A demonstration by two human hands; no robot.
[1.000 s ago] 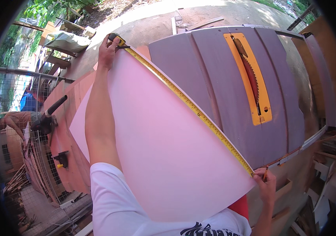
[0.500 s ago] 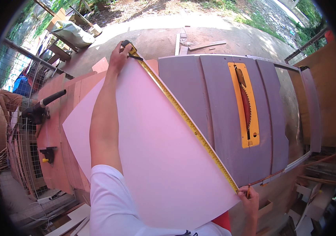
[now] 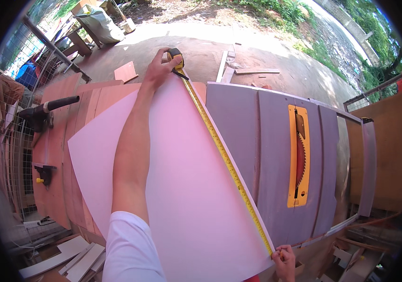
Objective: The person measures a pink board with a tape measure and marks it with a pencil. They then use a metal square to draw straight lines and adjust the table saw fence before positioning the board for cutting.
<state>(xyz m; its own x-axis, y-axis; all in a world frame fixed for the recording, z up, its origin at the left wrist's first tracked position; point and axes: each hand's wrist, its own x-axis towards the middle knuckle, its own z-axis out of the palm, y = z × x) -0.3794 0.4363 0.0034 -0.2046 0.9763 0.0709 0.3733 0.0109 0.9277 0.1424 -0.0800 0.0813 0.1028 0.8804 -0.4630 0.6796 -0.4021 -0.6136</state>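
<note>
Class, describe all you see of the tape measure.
The tape measure has a black and yellow, plastic-looking case and a yellow blade with dark markings, drawn straight along the right edge of the pale panel. The left hand grips the case at the far corner; the right hand holds the near end.

Between my left forearm (image 3: pixel 132 164) and the tape (image 3: pixel 229 165), my right hand (image 3: pixel 284 263) could cross the board (image 3: pixel 187 197); rightward, the blade (image 3: pixel 300 164) juts from the tabletop (image 3: pixel 236 117)

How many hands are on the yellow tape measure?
2: the left hand grips the tape measure at its far end; the right hand is at its near end, by the pale board's edge.
</note>
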